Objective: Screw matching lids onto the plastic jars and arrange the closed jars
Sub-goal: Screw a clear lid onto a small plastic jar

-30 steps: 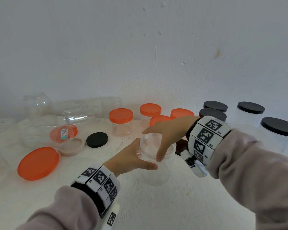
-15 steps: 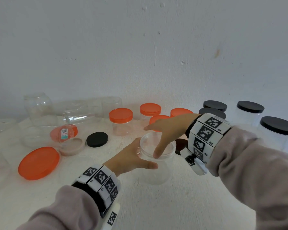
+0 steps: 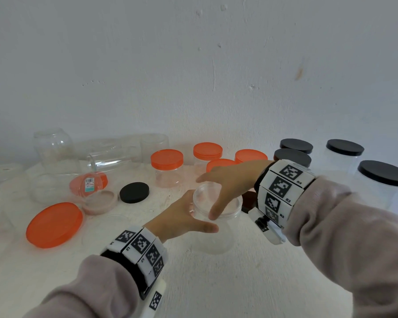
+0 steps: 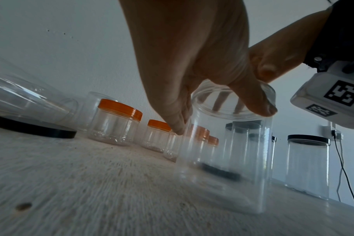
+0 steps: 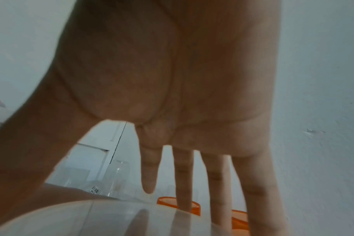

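step: lidding. clear jar (image 3: pixel 216 228) upright on table (image 3: pixel 216 283), left hand (image 3: pixel 182 220) curled round its neck. right hand (image 3: pixel 230 182), fingers spread, grips clear lid (image 3: pixel 217 198) on the mouth. next, probably: regrip, turn until seated.

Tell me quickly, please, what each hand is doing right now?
Left hand: grips the clear jar just below its rim.
Right hand: fingers spread over the clear lid on the jar, holding it.
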